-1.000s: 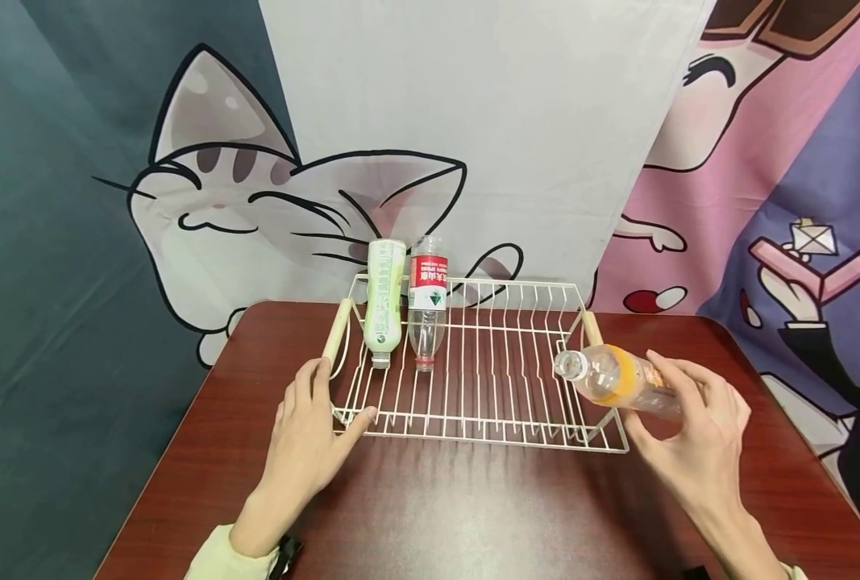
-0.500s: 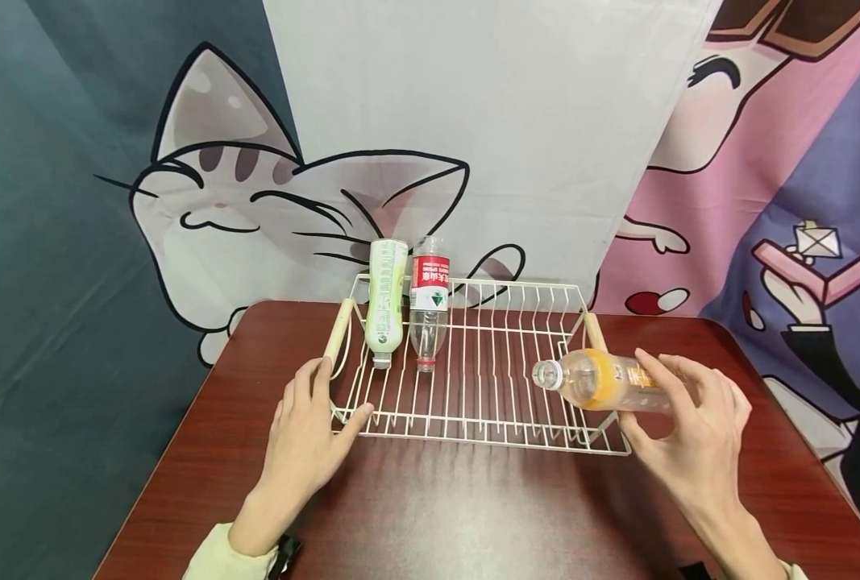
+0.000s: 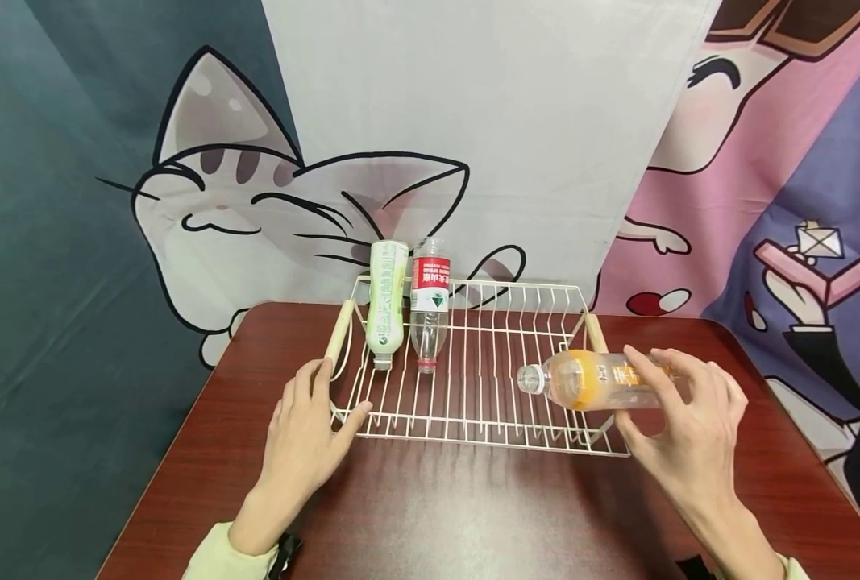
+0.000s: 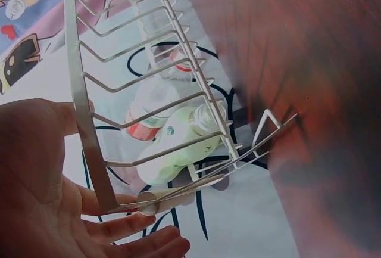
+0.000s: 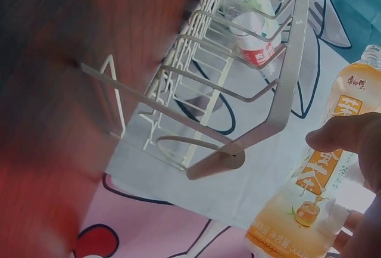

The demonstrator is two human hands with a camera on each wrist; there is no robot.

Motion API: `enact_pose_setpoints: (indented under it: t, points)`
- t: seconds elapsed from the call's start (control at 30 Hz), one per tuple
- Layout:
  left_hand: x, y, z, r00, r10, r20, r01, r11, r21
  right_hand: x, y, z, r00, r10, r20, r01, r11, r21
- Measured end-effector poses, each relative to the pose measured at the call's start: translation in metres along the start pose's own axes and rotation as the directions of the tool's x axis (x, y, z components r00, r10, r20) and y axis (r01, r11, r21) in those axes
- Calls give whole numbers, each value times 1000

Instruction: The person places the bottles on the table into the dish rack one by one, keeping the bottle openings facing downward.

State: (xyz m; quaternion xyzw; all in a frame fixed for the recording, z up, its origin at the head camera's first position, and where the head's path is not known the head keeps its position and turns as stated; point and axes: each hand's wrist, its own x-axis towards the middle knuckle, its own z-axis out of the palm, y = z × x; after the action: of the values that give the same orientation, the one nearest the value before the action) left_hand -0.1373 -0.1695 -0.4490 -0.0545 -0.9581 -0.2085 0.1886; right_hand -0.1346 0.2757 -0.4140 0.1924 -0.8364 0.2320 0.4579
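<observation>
A white wire rack [image 3: 502, 439] with wooden handles stands on the table. Inside its left part lean a pale green bottle [image 3: 384, 314] and a clear bottle with a red label [image 3: 430, 298], necks toward me. My right hand [image 3: 694, 427] grips a clear plastic bottle with an orange label [image 3: 592, 380], held sideways over the rack's right end, neck pointing left. In the right wrist view the thumb [image 5: 336, 136] lies across that label. At the rack's left front corner rests my left hand [image 3: 306, 435], its fingers fairly straight by the left handle [image 3: 338, 330] and its thumb at the front rail.
The dark red-brown table [image 3: 444, 515] extends in front of the rack and to both sides. Right behind it hangs a cloth backdrop [image 3: 531, 161] printed with cartoon figures. The rack's right handle [image 3: 595, 332] is just behind the orange-labelled bottle.
My right hand has swung the orange-labelled bottle leftward and turned it more level, so its neck now reaches farther over the rack. The left hand has stayed nearly still.
</observation>
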Motion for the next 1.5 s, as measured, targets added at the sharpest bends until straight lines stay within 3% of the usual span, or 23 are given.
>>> enact_pose_setpoints:
  t: [0.17, 0.3, 0.43, 0.63, 0.87, 1.03, 1.33, 1.5]
  points:
    - [4, 7, -2, 999, 43, -33, -43, 999, 16, 3, -4, 0, 1000, -9, 30, 9, 1000, 0]
    - [11, 23, -4, 990, 124, -61, -123, 992, 12, 5, -9, 3, 999, -21, 48, 21, 1000, 0]
    - [17, 44, -5, 976, 214, -43, -215, 976, -31, 5, -15, 6, 998, -37, 55, 38, 999, -2]
    - [23, 73, -2, 939, 342, -29, -343, 931, -127, 3, -23, 9, 996, -67, 55, 67, 998, -6]
    - [26, 103, 8, 875, 481, -52, -482, 855, -194, -1, -33, 14, 992, -101, 81, 102, 995, -4]
    - [28, 120, 14, 838, 544, -40, -538, 813, -222, -1, -40, 18, 988, -126, 88, 126, 992, 2]
    - [29, 127, 16, 806, 585, -91, -586, 766, -263, -1, -48, 20, 984, -150, 99, 150, 989, 5]
    - [31, 128, 16, 797, 594, -107, -599, 758, -256, -3, -50, 20, 984, -142, 106, 142, 990, 2]
